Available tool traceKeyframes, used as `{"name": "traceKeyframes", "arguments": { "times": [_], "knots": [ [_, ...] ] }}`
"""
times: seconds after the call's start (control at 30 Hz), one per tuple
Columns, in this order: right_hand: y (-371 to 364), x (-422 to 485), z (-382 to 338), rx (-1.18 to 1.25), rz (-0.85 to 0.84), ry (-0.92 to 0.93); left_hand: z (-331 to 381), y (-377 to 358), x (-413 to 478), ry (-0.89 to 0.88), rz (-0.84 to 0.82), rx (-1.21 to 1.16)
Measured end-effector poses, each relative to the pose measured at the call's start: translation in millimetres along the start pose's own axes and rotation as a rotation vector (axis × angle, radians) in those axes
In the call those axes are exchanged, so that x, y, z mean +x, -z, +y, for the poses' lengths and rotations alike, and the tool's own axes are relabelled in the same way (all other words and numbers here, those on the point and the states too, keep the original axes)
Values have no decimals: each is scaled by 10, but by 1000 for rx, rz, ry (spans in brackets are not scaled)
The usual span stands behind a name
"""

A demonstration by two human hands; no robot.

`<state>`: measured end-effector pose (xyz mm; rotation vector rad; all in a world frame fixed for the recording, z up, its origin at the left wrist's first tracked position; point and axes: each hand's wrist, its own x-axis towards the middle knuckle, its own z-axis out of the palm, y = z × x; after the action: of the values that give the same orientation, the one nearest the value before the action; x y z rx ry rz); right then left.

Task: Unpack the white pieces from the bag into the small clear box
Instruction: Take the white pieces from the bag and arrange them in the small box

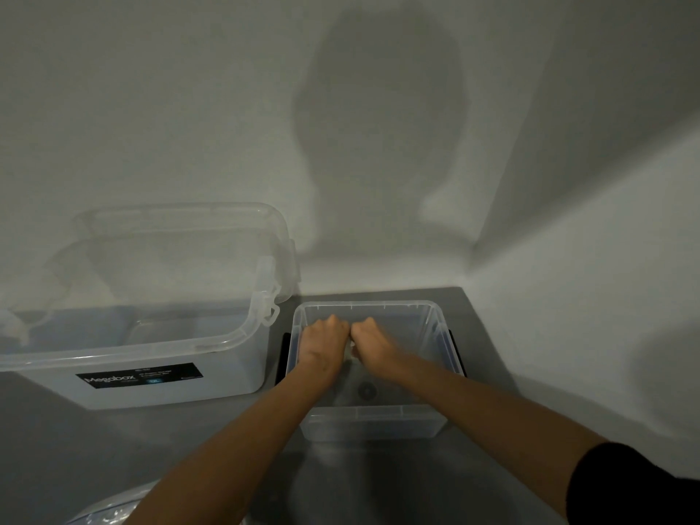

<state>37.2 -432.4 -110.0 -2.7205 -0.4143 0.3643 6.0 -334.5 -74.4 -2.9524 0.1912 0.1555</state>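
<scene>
Your left hand (325,341) and right hand (373,342) meet knuckle to knuckle inside the small clear box (378,422), both curled on a pale bag (350,352) barely visible between them. The box stands on a grey table (378,483) in a white-walled corner (471,259), just beside a bigger open tub (170,388).

The small clear box (373,424) is colourless, see-through plastic, with black clips (282,358) on its sides. The larger clear box (159,335) carries a black label (138,375) with white and blue lettering. The worktop (113,441) is plain dull grey and the wall (151,108) off-white. The sleeve (625,483) is black.
</scene>
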Motion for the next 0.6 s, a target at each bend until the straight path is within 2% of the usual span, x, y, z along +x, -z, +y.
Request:
{"name": "traceKeyframes", "arguments": {
  "times": [0.47, 0.6],
  "knots": [
    [-20, 19, -15, -33, -49, -57, 14, 57, -70, 6, -36, 36],
    [-1, -58, -16, 7, 5, -39, -8, 113, -85, -3, -36, 16]
  ]
}}
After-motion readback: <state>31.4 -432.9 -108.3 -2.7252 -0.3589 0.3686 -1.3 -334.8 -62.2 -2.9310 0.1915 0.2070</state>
